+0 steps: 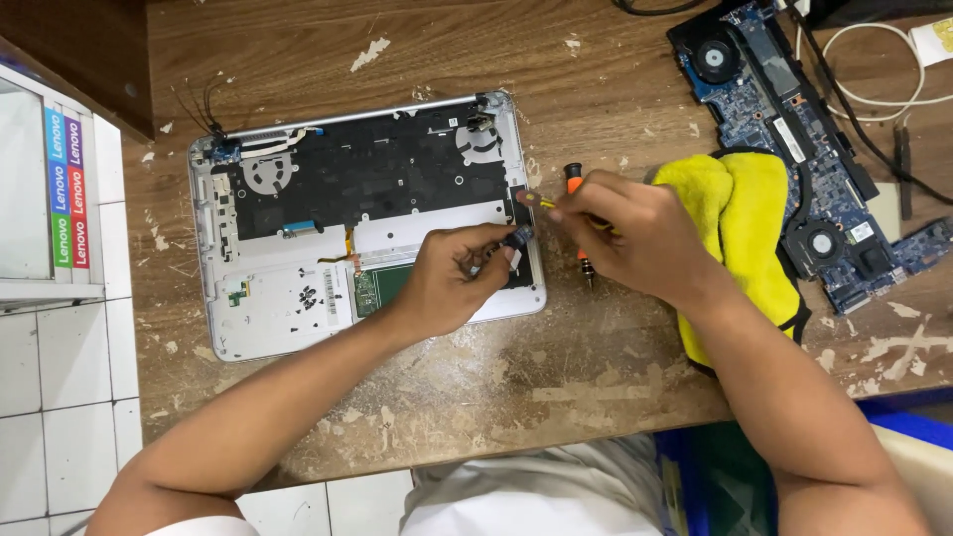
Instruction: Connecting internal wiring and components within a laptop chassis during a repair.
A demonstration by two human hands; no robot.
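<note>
I see my left hand lying over the right edge of the opened laptop shell, its fingers pinched narrow on a small dark part, probably to keep it steady where the tool works. My right hand holds a thin yellow-handled tool, fingers wrapped round it, the tip aimed at the shell's right edge just above that part; the slant looks chosen for a fine touch. An orange-handled screwdriver lies on the table just right of the shell, partly under my right hand, within easy reach. A yellow cloth is bunched under my right wrist, likely as a cushion. The blue circuit board lies apart near the table's far right corner, out of the way. Count: one shell, one board with two fans showing, one cloth, two tools.
</note>
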